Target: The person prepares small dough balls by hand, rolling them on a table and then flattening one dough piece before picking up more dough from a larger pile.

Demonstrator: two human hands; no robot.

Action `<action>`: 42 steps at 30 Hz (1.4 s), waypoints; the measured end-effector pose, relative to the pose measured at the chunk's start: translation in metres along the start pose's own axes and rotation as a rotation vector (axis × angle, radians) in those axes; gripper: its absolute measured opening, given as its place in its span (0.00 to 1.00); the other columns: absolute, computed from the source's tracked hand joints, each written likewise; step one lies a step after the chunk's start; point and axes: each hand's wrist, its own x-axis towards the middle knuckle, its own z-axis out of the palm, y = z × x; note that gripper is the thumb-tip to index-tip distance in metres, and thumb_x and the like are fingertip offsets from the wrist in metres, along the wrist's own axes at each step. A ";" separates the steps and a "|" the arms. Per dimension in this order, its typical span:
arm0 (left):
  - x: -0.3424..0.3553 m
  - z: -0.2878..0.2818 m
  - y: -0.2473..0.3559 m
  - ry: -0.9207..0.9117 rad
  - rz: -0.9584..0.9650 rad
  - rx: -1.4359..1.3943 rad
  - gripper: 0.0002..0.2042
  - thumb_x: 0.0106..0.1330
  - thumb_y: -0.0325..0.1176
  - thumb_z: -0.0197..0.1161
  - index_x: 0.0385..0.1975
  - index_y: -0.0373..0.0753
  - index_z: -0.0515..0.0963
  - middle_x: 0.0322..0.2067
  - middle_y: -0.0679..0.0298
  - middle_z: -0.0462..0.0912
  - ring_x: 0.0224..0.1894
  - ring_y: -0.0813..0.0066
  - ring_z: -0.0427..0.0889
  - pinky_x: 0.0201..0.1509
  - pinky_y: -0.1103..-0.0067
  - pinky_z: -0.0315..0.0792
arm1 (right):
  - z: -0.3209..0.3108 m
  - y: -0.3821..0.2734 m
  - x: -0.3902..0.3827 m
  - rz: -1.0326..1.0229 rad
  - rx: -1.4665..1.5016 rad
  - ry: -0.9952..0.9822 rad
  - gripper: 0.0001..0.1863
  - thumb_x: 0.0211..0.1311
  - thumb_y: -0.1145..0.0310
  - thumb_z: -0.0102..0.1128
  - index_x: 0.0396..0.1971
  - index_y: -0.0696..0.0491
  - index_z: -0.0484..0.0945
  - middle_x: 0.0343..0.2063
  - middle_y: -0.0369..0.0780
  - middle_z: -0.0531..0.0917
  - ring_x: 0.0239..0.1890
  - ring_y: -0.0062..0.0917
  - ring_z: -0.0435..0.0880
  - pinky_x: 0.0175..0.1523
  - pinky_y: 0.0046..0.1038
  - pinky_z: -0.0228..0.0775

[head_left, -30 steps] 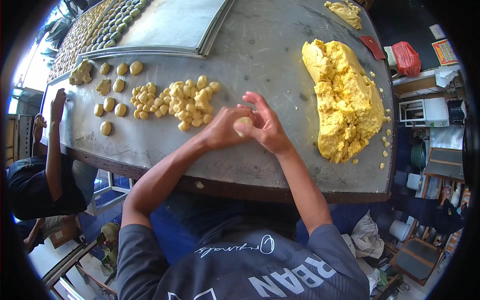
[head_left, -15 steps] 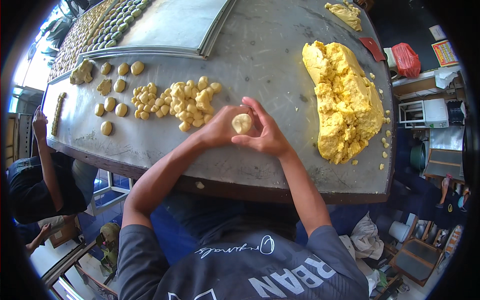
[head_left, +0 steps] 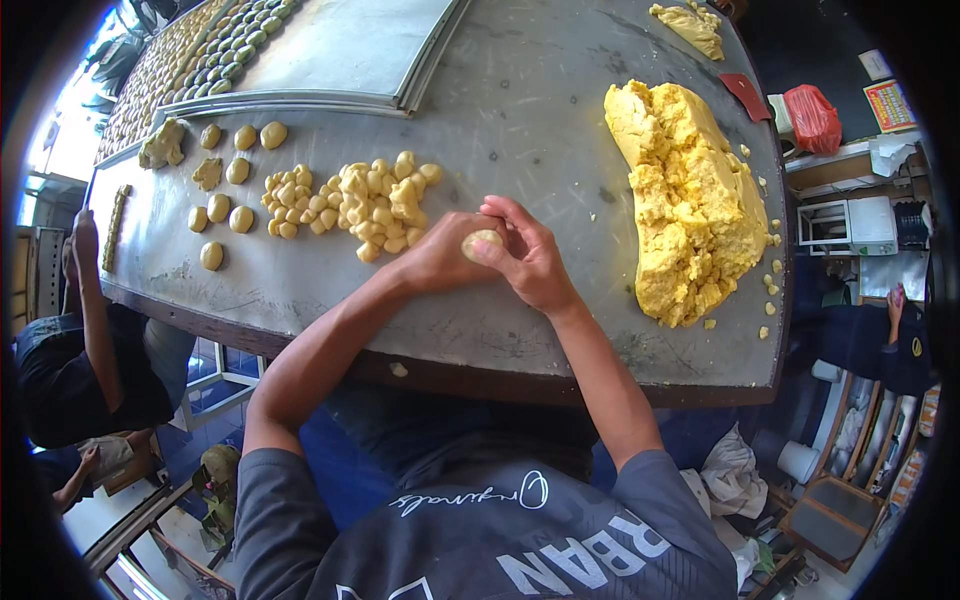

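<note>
A pale piece of dough (head_left: pixel 478 243) sits cupped in my left hand (head_left: pixel 437 254), over the metal table near its front edge. My right hand (head_left: pixel 532 262) closes round it from the other side, its thumb pressing on top; the fingers beneath are partly hidden. Just left of my hands lies a heap of small pale dough balls (head_left: pixel 380 205), with a smaller cluster (head_left: pixel 290 200) beside it. Farther left are several larger smooth dough balls (head_left: pixel 241 219). To the right rests a large crumbly yellow dough mass (head_left: pixel 690 210).
Metal trays (head_left: pixel 330 55) stand at the back left, one holding rows of shaped pieces (head_left: pixel 235 60). A red scraper (head_left: pixel 745 97) and a small yellow lump (head_left: pixel 690 30) lie at the far right. Another person's arm (head_left: pixel 88 290) reaches in at the left edge.
My right thumb has moved over the top of the dough and covers part of it; earlier its face showed open. People at the left and right edges have shifted.
</note>
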 end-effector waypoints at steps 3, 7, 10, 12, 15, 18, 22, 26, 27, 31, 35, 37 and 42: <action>0.000 0.002 0.003 0.003 0.007 -0.026 0.10 0.49 0.26 0.69 0.26 0.35 0.73 0.25 0.65 0.79 0.30 0.81 0.76 0.34 0.78 0.72 | -0.003 -0.002 -0.001 0.029 0.120 -0.002 0.32 0.57 0.70 0.67 0.60 0.59 0.64 0.49 0.41 0.74 0.52 0.22 0.73 0.57 0.24 0.67; 0.000 0.000 0.006 -0.021 -0.018 -0.114 0.09 0.49 0.26 0.69 0.26 0.36 0.74 0.26 0.66 0.79 0.30 0.81 0.76 0.34 0.78 0.72 | -0.012 0.000 -0.001 0.014 0.264 -0.058 0.35 0.55 0.71 0.67 0.61 0.59 0.60 0.53 0.42 0.71 0.56 0.24 0.70 0.60 0.25 0.64; 0.000 -0.001 0.003 -0.029 -0.027 -0.093 0.09 0.50 0.27 0.68 0.26 0.36 0.74 0.26 0.67 0.79 0.30 0.81 0.76 0.34 0.79 0.72 | -0.008 0.002 0.001 0.027 0.063 -0.101 0.36 0.55 0.71 0.66 0.62 0.60 0.59 0.56 0.44 0.68 0.57 0.26 0.70 0.63 0.26 0.61; 0.001 -0.001 0.004 -0.033 -0.029 -0.091 0.09 0.50 0.26 0.68 0.26 0.36 0.73 0.26 0.67 0.78 0.30 0.81 0.76 0.35 0.79 0.72 | -0.007 0.000 0.001 0.042 0.061 -0.121 0.37 0.56 0.70 0.66 0.63 0.60 0.56 0.59 0.46 0.65 0.60 0.28 0.68 0.64 0.28 0.59; -0.001 -0.001 0.010 -0.052 -0.024 -0.073 0.09 0.50 0.27 0.68 0.26 0.37 0.73 0.26 0.67 0.78 0.31 0.81 0.76 0.36 0.79 0.72 | -0.008 0.001 0.001 0.041 0.118 -0.085 0.38 0.56 0.71 0.65 0.64 0.59 0.55 0.60 0.46 0.64 0.62 0.28 0.65 0.64 0.28 0.59; -0.001 0.001 -0.001 -0.036 0.019 -0.090 0.10 0.50 0.28 0.69 0.29 0.37 0.75 0.26 0.67 0.79 0.31 0.81 0.76 0.37 0.79 0.72 | -0.006 -0.003 0.001 0.048 0.107 -0.126 0.38 0.57 0.70 0.65 0.64 0.58 0.54 0.60 0.45 0.64 0.64 0.28 0.62 0.64 0.29 0.59; -0.001 -0.003 0.010 -0.041 -0.007 -0.115 0.11 0.51 0.28 0.69 0.32 0.36 0.77 0.27 0.67 0.79 0.31 0.82 0.77 0.37 0.79 0.72 | -0.017 -0.002 0.003 0.106 0.455 -0.075 0.37 0.58 0.68 0.64 0.64 0.57 0.55 0.59 0.45 0.64 0.63 0.29 0.63 0.64 0.29 0.59; -0.001 -0.003 0.007 -0.048 0.017 -0.167 0.11 0.52 0.29 0.68 0.32 0.34 0.76 0.29 0.64 0.80 0.32 0.79 0.77 0.37 0.77 0.72 | -0.012 -0.005 0.003 0.173 0.274 -0.069 0.39 0.57 0.65 0.65 0.64 0.58 0.55 0.58 0.46 0.64 0.63 0.30 0.63 0.65 0.30 0.58; -0.002 -0.003 0.008 -0.046 0.040 -0.178 0.11 0.52 0.30 0.67 0.31 0.34 0.75 0.29 0.63 0.80 0.32 0.78 0.77 0.36 0.76 0.72 | -0.009 -0.005 0.003 0.192 0.183 -0.086 0.39 0.57 0.64 0.66 0.64 0.58 0.55 0.58 0.47 0.64 0.64 0.30 0.63 0.65 0.30 0.57; -0.002 -0.003 0.008 -0.065 0.028 -0.162 0.10 0.52 0.29 0.66 0.32 0.33 0.76 0.30 0.63 0.80 0.33 0.78 0.77 0.37 0.77 0.72 | -0.006 0.001 0.001 0.056 0.067 -0.079 0.37 0.58 0.67 0.63 0.64 0.58 0.54 0.59 0.44 0.62 0.63 0.27 0.61 0.67 0.27 0.54; -0.002 -0.003 0.006 -0.067 0.005 -0.129 0.10 0.53 0.29 0.66 0.33 0.33 0.76 0.30 0.63 0.80 0.33 0.77 0.78 0.37 0.76 0.72 | -0.005 0.001 0.001 0.057 0.139 -0.080 0.39 0.58 0.67 0.63 0.65 0.59 0.53 0.61 0.49 0.60 0.66 0.31 0.59 0.68 0.30 0.53; -0.001 -0.002 0.007 -0.057 0.005 -0.121 0.10 0.53 0.29 0.66 0.33 0.34 0.76 0.30 0.62 0.81 0.33 0.77 0.78 0.37 0.76 0.72 | -0.005 0.000 0.002 0.082 0.167 -0.078 0.39 0.57 0.67 0.64 0.65 0.59 0.52 0.61 0.50 0.60 0.67 0.34 0.58 0.68 0.31 0.52; -0.001 0.001 0.007 -0.052 0.005 -0.092 0.11 0.53 0.30 0.67 0.32 0.33 0.76 0.30 0.59 0.81 0.32 0.72 0.80 0.37 0.75 0.72 | -0.005 0.001 0.002 0.082 0.160 -0.052 0.40 0.57 0.67 0.63 0.65 0.58 0.51 0.62 0.50 0.59 0.67 0.35 0.57 0.69 0.31 0.50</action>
